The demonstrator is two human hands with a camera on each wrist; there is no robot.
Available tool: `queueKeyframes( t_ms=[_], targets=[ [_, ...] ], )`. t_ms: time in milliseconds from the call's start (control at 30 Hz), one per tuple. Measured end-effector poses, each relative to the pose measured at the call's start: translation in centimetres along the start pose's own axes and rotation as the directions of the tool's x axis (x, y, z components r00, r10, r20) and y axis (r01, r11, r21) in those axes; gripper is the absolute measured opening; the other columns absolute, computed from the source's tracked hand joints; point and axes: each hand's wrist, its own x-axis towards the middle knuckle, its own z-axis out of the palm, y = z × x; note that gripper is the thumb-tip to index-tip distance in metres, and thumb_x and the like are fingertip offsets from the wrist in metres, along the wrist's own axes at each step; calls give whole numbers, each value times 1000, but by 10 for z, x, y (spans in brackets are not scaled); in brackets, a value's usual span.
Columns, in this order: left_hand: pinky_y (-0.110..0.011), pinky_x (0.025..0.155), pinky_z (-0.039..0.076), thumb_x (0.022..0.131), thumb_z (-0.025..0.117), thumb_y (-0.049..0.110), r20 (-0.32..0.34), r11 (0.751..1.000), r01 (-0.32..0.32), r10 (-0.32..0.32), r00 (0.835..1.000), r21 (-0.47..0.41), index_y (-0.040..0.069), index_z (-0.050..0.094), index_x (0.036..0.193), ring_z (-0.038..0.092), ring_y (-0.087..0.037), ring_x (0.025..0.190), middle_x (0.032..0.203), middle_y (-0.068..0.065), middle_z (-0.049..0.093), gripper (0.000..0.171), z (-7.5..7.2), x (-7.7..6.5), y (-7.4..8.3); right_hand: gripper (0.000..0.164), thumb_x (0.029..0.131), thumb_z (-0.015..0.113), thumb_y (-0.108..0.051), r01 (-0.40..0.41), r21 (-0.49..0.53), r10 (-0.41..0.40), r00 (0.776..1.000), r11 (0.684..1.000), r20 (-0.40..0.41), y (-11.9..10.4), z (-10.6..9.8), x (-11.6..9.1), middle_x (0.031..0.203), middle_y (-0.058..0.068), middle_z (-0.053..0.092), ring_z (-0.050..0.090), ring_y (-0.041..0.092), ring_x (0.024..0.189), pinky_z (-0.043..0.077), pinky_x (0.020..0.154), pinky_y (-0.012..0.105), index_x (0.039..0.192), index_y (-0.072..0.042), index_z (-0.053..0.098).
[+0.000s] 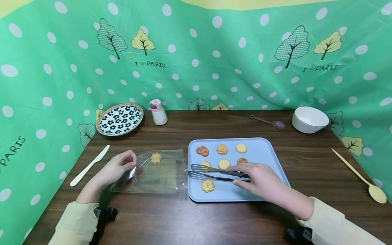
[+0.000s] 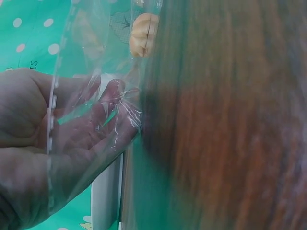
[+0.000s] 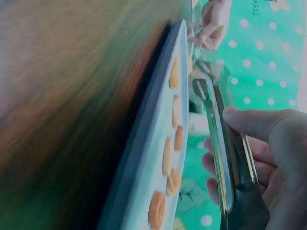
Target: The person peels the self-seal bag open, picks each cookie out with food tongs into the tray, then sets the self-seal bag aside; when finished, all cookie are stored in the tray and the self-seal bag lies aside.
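Observation:
My left hand [image 1: 117,168] pinches the left end of a clear plastic bag [image 1: 162,178], its film bunched at the fingertips in the left wrist view. Inside the bag is a flower-shaped cookie [image 1: 156,157]. With my right hand [image 1: 263,178] I grip dark tongs [image 1: 228,172] over the light blue tray [image 1: 245,194]. Their slotted tips reach the tray's left edge, a little apart, with no cookie seen between them. Beneath and around them lie several cookies, among them a pretzel [image 1: 202,151], a swirl cookie [image 1: 222,149] and a ruffled cookie [image 1: 207,185].
A white knife [image 1: 90,165] lies left of the bag. Along the back stand a patterned plate [image 1: 120,119], a pink-topped shaker [image 1: 158,113], a purple spoon [image 1: 277,124] and a white bowl [image 1: 310,119]. A wooden spoon [image 1: 376,194] lies at the right edge.

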Motion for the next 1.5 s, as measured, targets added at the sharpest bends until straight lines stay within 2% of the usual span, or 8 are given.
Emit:
queueKeyframes(
  t_ms=[233,333,467,667,1000,1200,1400,1500],
  targets=[
    [-32,69,44,94,57,12,9,1000,-3,3,1000,3,7,53,94,53,-23,85,89,-6,56,6,1,1,0,32,80,76,-30,51,-51,-52,999,997,-15,-14,15,26,105,-7,70,66,10,94,52,73,35,110,-22,69],
    [-32,70,44,94,57,11,0,1000,-9,9,1000,3,9,53,93,54,-23,86,89,-6,57,5,1,0,0,32,79,76,-31,80,-74,-82,996,994,-25,-23,20,38,103,-7,70,67,12,93,53,70,34,109,-21,69],
    [-32,71,43,93,57,8,-6,1000,-14,14,1000,4,12,52,91,55,-23,88,90,-6,58,6,1,-2,1,35,80,75,-34,75,-97,-75,997,993,-1,-35,30,53,104,-6,70,66,13,94,53,69,34,111,-20,68],
    [-34,75,43,93,56,6,0,1000,-15,15,1000,-18,9,53,94,55,-23,90,93,-8,59,5,0,-3,3,41,80,74,-36,58,-95,-57,998,994,17,-53,46,70,107,-1,69,65,16,97,53,72,37,116,-16,66],
    [-32,71,44,93,57,8,-8,1000,-16,17,1000,2,11,52,93,55,-22,85,88,-6,57,6,1,-2,0,52,83,70,-42,1,-131,7,998,991,58,-74,56,91,121,2,64,62,22,107,52,81,39,125,-13,60],
    [-30,66,44,94,57,14,-3,1000,-5,6,1000,25,8,52,94,53,-22,80,85,-5,56,9,1,-2,0,52,84,68,-43,24,-208,-12,998,978,57,-86,59,95,116,2,66,63,20,105,54,71,39,125,-12,59],
    [-30,71,44,94,57,13,1,1000,-8,8,1000,15,9,52,94,55,-22,84,90,-5,58,6,1,-2,2,45,84,68,-42,31,-279,-32,999,960,1,-93,65,99,104,0,67,65,19,94,52,60,37,118,-13,62],
    [-31,73,44,93,58,12,-1,1000,-10,10,1000,19,9,52,94,54,-22,86,91,-5,59,6,0,-2,3,39,85,67,-39,28,-289,-35,999,957,-19,-94,68,101,104,0,67,65,20,91,52,60,37,115,-14,63]
  ],
)
